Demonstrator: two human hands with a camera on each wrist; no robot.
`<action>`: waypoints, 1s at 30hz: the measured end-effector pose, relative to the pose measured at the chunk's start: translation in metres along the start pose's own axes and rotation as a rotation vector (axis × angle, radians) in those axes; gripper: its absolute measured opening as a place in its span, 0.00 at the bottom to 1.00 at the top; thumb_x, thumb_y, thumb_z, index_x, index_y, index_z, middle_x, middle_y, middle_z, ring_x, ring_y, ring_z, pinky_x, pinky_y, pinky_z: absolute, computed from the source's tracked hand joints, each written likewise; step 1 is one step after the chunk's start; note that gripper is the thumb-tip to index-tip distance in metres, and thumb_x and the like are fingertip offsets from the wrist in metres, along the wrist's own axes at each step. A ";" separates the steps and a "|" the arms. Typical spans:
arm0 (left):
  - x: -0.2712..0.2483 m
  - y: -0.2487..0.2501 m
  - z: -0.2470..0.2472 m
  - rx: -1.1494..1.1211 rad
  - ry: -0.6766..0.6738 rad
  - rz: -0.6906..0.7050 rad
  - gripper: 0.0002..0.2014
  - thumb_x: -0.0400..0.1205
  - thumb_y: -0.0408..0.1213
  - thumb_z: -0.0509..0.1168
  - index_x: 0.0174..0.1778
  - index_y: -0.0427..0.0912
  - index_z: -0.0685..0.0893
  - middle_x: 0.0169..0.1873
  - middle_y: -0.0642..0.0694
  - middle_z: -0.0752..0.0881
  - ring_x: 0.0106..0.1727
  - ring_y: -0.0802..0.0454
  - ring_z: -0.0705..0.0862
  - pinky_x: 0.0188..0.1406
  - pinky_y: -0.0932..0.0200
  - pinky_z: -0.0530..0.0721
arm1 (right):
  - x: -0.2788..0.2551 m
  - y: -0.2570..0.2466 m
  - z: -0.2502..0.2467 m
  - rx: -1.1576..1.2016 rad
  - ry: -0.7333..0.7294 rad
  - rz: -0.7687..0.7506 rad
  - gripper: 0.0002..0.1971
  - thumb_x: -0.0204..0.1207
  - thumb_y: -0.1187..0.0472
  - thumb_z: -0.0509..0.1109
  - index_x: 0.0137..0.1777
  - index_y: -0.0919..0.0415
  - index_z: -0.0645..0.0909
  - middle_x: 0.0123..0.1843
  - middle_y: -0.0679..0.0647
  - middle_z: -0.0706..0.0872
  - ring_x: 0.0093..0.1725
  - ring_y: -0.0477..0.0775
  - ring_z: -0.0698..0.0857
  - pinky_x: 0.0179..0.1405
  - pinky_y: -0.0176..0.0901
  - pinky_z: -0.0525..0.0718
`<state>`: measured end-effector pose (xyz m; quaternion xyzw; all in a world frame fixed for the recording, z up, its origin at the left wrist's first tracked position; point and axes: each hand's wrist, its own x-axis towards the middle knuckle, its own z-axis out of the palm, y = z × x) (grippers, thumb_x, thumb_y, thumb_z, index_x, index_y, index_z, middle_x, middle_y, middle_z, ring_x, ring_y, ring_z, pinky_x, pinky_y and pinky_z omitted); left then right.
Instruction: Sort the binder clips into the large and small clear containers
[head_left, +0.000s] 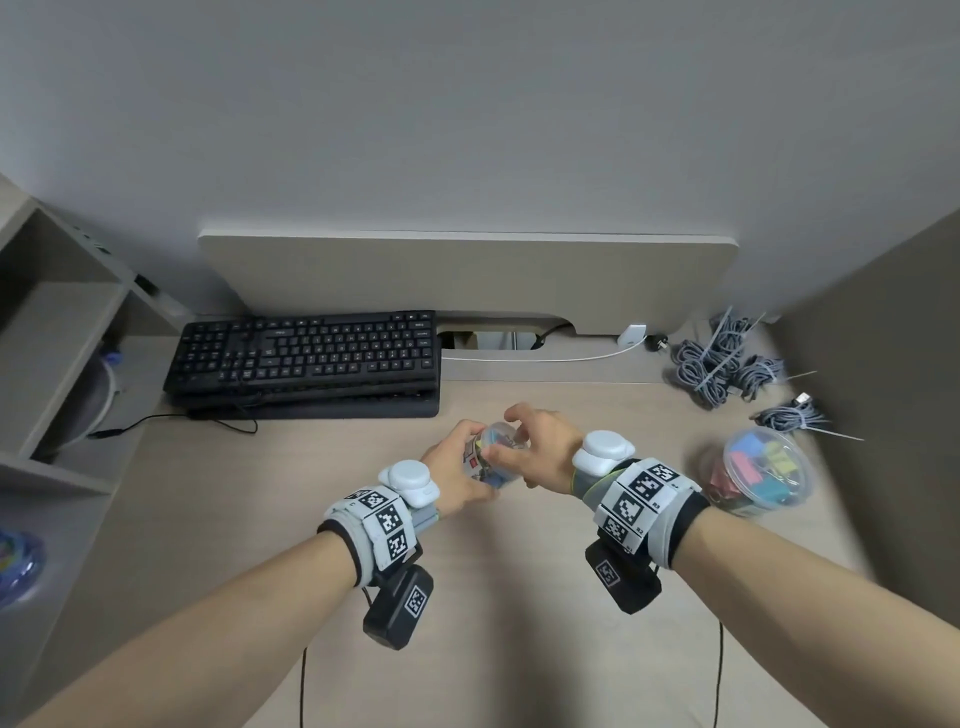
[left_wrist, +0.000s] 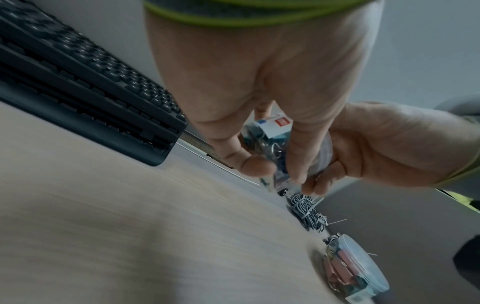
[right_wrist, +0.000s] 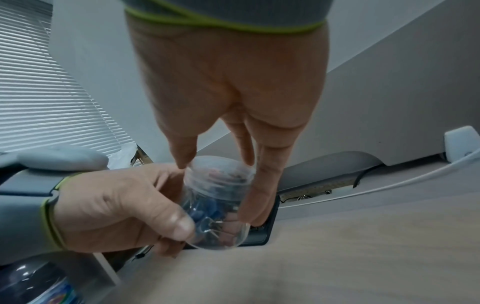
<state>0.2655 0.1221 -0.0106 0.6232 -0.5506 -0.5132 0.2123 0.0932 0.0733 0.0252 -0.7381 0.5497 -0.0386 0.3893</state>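
A small clear container (head_left: 496, 453) of little blue and mixed binder clips is held tilted above the middle of the desk. My left hand (head_left: 467, 460) grips its body, thumb and fingers wrapped round the wall (right_wrist: 215, 207). My right hand (head_left: 514, 441) pinches its clear lid (right_wrist: 218, 174) between thumb and fingers from the other end. In the left wrist view the small container (left_wrist: 270, 142) shows between my fingers. The large clear container (head_left: 758, 470), lid on, stands at the right and holds big pink, blue and yellow clips; it lies low in the left wrist view (left_wrist: 355, 265).
A black keyboard (head_left: 311, 358) lies behind the hands. Grey cable bundles (head_left: 722, 364) and a white charger (head_left: 631, 335) sit at the back right. A shelf unit (head_left: 62, 332) stands at the left, a partition wall at the right. A bottle (right_wrist: 33, 283) is near my left wrist.
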 end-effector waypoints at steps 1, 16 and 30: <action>0.001 0.003 0.002 0.003 0.000 0.008 0.29 0.70 0.28 0.77 0.65 0.48 0.76 0.42 0.55 0.84 0.37 0.61 0.81 0.26 0.76 0.74 | 0.000 0.001 -0.001 -0.020 0.004 0.013 0.33 0.73 0.39 0.69 0.72 0.59 0.73 0.57 0.57 0.86 0.37 0.55 0.83 0.46 0.51 0.87; 0.053 0.026 0.113 0.295 -0.299 -0.029 0.51 0.71 0.40 0.80 0.85 0.52 0.55 0.64 0.49 0.81 0.52 0.44 0.85 0.44 0.61 0.80 | -0.056 0.127 -0.013 -0.020 0.045 0.394 0.35 0.60 0.37 0.66 0.67 0.53 0.74 0.56 0.53 0.75 0.53 0.63 0.83 0.53 0.52 0.83; 0.083 0.035 0.164 0.427 -0.359 -0.096 0.18 0.78 0.42 0.73 0.63 0.44 0.81 0.46 0.51 0.88 0.42 0.49 0.88 0.56 0.52 0.87 | -0.122 0.245 -0.019 -0.330 -0.051 0.653 0.25 0.77 0.47 0.66 0.70 0.54 0.66 0.69 0.52 0.71 0.65 0.61 0.76 0.55 0.53 0.78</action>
